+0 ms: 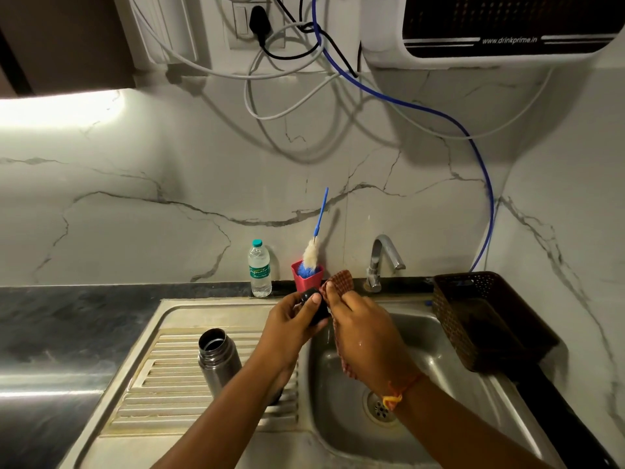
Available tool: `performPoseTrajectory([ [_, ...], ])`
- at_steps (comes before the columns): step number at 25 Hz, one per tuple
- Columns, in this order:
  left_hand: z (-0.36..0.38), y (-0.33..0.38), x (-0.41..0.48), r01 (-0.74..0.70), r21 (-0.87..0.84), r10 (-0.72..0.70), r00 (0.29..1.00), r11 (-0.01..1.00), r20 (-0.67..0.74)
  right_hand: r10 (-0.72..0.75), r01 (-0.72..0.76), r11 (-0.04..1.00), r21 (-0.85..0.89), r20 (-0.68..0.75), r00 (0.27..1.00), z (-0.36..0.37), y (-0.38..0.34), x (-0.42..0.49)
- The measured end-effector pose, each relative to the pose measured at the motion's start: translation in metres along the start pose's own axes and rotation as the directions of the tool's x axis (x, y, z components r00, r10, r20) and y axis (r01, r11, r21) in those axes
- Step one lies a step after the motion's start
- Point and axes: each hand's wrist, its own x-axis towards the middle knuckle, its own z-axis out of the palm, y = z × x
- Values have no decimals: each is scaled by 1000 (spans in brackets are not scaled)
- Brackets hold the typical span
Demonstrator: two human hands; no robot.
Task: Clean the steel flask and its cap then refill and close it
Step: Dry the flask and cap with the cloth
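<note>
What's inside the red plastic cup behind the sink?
The red plastic cup holds a bottle brush with a thin blue handle: white fluffy head sticking up, blue bristles at the rim. Anything below the rim is hidden by the cup wall.

Dark tabletop (pixel 67 319) with steel sink (pixel 176 309): open flask (pixel 220 363) upright on drainboard (pixel 169 384), water bottle (pixel 259 269) and red cup (pixel 304 280) behind, basket (pixel 473 319) at right.

The flask (pixel 220 360) is brushed steel, dully shiny; the cap (pixel 319 314) a glossy black (plastic, by its look). The cloth (pixel 341 282) is coarse checked weave. The sink (pixel 439 350) is matt, scuffed steel, the wall (pixel 135 198) polished veined marble.
</note>
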Motion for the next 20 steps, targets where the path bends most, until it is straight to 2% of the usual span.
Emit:
performPoseTrajectory([
  [1, -2, -3, 2, -45, 119, 46, 999, 992, -1, 9, -9, 1000, -4, 12, 1000, -5, -1, 4],
  [3, -8, -7, 7, -159, 430, 172, 985, 889, 8, 32, -33, 999, 20, 63, 998, -11, 3, 13],
  [5, -9, -10, 9, -211, 561, 256, 967, 801, -1, 33, -33, 999, 4, 115, 993, -15, 6, 21],
  [8, -2, -10, 11, -242, 551, 329, 942, 798, -63, -8, 9, 1000, -5, 70, 998, -10, 10, 19],
  [10, 2, -12, 13, -202, 480, 294, 948, 854, -124, -59, 57, 997, 43, 51, 997, 3, 17, 13],
  [12, 3, -15, 17, -153, 485, 257, 954, 861, -155, -71, 70, 994, 80, 13, 997, 19, 24, 3],
  [15, -1, -17, 21, -122, 564, 246, 958, 816, -149, 43, -39, 989, 145, -26, 999, 28, 24, -12],
  [17, -3, -19, 21, -113, 595, 236, 963, 795, -132, 148, -122, 952, 282, -72, 986, 24, 23, -17],
  [20, -4, -24, 19, -171, 583, 227, 974, 795, -23, 256, -176, 872, 457, -119, 959, 11, 24, -12],
])
